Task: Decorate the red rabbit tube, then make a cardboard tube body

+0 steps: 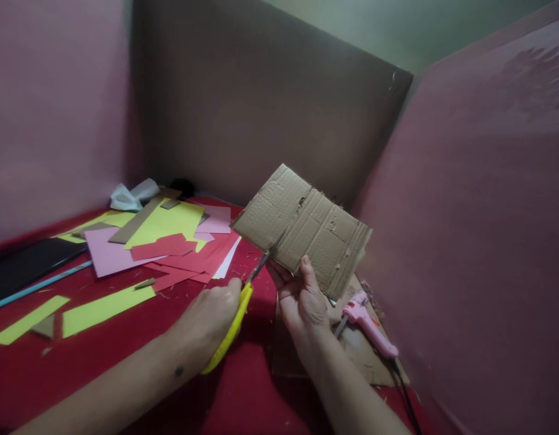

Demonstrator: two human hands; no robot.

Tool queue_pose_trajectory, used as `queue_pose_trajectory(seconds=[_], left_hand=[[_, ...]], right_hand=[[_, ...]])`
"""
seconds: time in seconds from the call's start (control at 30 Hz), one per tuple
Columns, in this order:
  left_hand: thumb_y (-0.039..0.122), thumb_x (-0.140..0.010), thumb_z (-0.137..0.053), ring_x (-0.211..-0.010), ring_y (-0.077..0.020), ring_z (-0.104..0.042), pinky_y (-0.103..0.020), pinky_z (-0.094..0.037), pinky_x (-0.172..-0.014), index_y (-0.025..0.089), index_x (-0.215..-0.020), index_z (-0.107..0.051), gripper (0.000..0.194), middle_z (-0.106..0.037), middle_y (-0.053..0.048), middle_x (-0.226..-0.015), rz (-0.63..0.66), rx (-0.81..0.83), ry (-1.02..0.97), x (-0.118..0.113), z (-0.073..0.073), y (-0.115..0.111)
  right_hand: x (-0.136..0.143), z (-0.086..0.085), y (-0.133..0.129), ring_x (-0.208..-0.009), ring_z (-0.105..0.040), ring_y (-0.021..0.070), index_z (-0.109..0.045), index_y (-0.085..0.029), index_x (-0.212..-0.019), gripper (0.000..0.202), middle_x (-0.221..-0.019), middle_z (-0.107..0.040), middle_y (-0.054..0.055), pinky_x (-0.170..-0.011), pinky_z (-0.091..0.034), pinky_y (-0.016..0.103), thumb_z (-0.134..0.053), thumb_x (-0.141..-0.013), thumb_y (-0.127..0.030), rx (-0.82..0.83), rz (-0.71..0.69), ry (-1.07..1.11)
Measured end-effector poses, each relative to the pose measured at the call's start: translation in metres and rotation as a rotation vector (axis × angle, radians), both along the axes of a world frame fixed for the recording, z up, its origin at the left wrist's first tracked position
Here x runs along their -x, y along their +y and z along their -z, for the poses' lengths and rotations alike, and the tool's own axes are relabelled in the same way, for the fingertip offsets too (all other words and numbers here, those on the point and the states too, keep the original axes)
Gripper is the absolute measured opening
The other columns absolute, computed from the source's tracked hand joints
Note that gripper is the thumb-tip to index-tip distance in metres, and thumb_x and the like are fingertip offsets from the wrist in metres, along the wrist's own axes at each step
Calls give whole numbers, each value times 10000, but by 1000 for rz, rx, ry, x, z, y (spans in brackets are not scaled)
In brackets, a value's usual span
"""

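Note:
My left hand grips yellow-handled scissors. Their blades point up and to the right and bite into the lower edge of a flat piece of brown corrugated cardboard. My right hand holds that cardboard by its lower edge, thumb on the front face, and keeps it tilted in the air above the red table. The cardboard has creases and a few small holes.
Pink, red, yellow-green and brown paper pieces lie spread over the left of the table. A pink glue gun with a black cord rests on another cardboard sheet at right. A black sheet and crumpled white cloth lie far left. Cardboard and pink walls enclose the table.

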State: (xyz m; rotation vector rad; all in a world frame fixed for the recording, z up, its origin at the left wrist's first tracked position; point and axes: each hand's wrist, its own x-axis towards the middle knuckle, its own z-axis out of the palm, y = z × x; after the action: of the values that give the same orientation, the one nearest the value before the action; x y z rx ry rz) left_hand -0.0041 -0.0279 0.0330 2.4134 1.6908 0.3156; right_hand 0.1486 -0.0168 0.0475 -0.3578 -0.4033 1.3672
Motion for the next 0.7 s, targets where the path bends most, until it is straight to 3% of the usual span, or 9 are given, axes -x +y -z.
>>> queue_pose_trajectory(seconds=[0.1,0.27,0.5,0.7], left_hand=[[181,-846,-436,-613,-229,-623,-286,-297,-522,206,-825,-426,33,-613,-55,-677,16,-8,1,1,2,2],[284,-941,-311,-606,-244,-624,-300,-296,-524,188,-863,-461,195,-617,-81,-682,7,6,47,3,-5,0],[233,-916,-317,-711,-260,-665,-316,-385,-570,195,-857,-508,204,-669,-93,-786,-10,39,67,2,-20,-5],[200,-883,-364,-788,-376,-684,-412,-452,-627,135,-995,-563,238,-681,-171,-791,-11,-8,227,2,-28,-5]], right_hand=[[0,1,0,-821,-736,215,-642,-192,-1018,251,-879,-775,37,-993,-473,543,-689,-775,-234,-18,16,-1],[0,2,1,-810,-737,210,-654,-191,-982,234,-879,-776,36,-993,-475,532,-705,-756,-229,-32,15,2],[4,3,-3,-810,-737,211,-673,-193,-948,217,-866,-779,31,-1000,-471,526,-709,-738,-237,-48,15,-57],[5,3,-6,-816,-736,213,-669,-190,-961,246,-877,-778,30,-991,-482,524,-720,-728,-249,-42,14,-63]])
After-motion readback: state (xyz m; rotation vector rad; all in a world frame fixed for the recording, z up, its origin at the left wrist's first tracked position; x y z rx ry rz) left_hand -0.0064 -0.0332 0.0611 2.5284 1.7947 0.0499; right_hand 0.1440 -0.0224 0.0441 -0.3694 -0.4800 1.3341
